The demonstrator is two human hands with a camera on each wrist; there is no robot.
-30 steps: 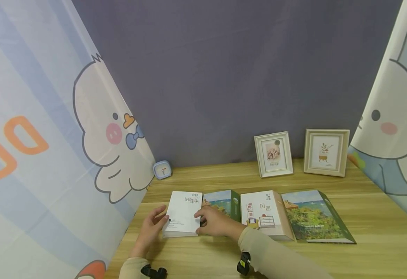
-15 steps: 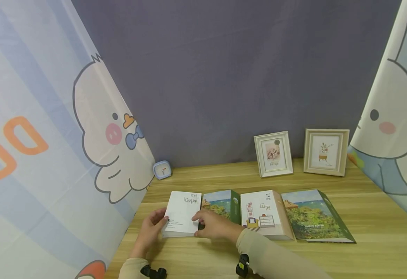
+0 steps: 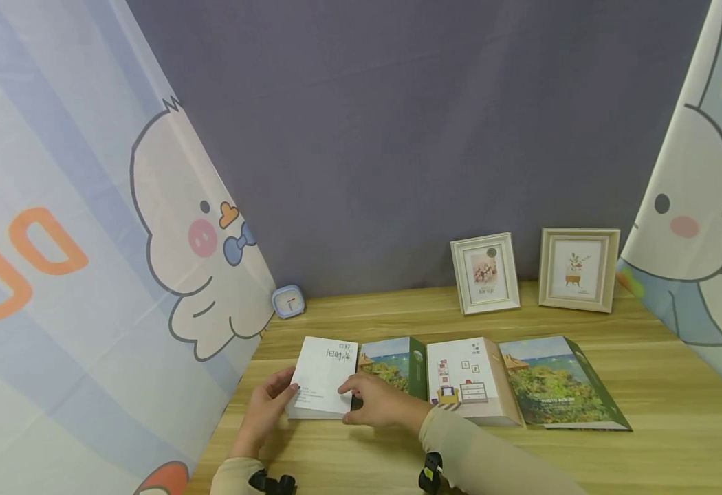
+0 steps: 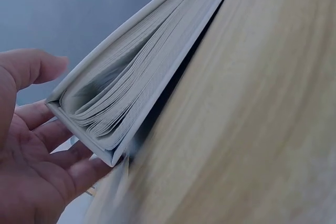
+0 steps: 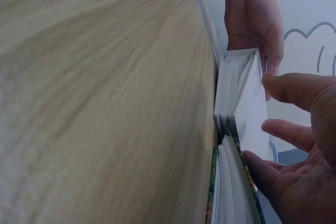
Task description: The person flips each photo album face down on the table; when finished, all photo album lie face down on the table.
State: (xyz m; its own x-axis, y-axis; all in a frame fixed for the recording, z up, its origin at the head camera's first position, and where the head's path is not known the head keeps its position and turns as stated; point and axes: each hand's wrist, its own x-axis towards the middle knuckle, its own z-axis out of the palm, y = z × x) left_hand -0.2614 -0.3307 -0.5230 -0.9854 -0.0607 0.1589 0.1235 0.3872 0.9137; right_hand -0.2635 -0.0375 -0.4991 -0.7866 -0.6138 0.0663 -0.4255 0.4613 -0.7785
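A thick white photo album point(image 3: 324, 381) with dark lettering lies at the left end of a row of albums. My left hand point(image 3: 267, 404) is at its left side; in the left wrist view the extended fingers point(image 4: 76, 163) lie against the spine, and the thumb stands a little off the cover. My right hand point(image 3: 376, 400) is spread at the album's right edge; whether its fingertips touch the cover is hard to tell. Beside this album lies a green landscape-covered album point(image 3: 388, 361), partly hidden by my right hand.
Farther right lie an album with a furniture drawing point(image 3: 460, 375) and another landscape album point(image 3: 559, 385). At the back stand a small blue clock point(image 3: 288, 301), a white photo frame point(image 3: 486, 273) and a cream frame point(image 3: 579, 270) on the wooden table point(image 3: 676, 440).
My right hand has shifted slightly left, and the white album's right edge has moved a little left with it. My left hand has stayed nearly in place.
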